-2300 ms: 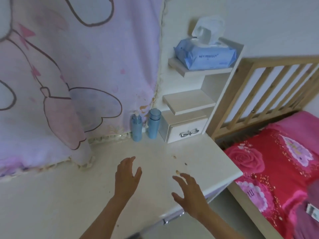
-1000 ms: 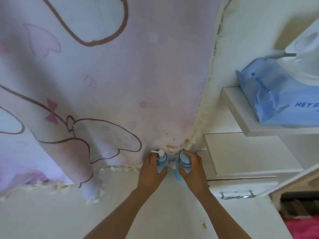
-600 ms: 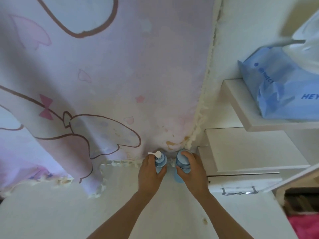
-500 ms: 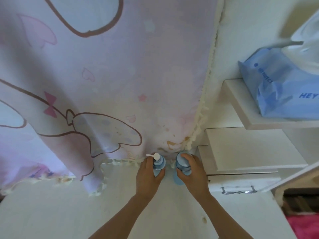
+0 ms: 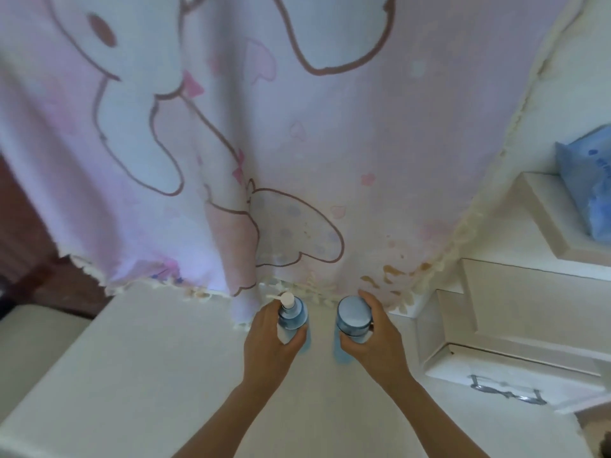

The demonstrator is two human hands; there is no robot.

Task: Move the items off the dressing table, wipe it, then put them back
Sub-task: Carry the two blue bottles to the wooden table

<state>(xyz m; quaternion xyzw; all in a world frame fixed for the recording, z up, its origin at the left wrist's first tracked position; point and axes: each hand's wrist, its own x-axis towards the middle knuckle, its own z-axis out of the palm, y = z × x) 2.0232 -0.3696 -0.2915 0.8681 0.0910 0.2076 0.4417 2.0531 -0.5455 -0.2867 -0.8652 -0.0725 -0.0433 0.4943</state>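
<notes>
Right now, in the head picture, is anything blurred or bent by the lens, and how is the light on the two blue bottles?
Head view: soft, even light on the pump bottle and the capped bottle, no glare, no hard shadows; head view, right edge: the wide lens slants the shelf, and the drawer handle is smeared; the bottles are sharper.

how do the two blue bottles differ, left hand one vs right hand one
The pump bottle in the left hand has a white pump head; the capped bottle in the right hand has a flat round blue cap. The pump bottle looks slimmer than the capped bottle. Both are light blue, upright and gripped.
</notes>
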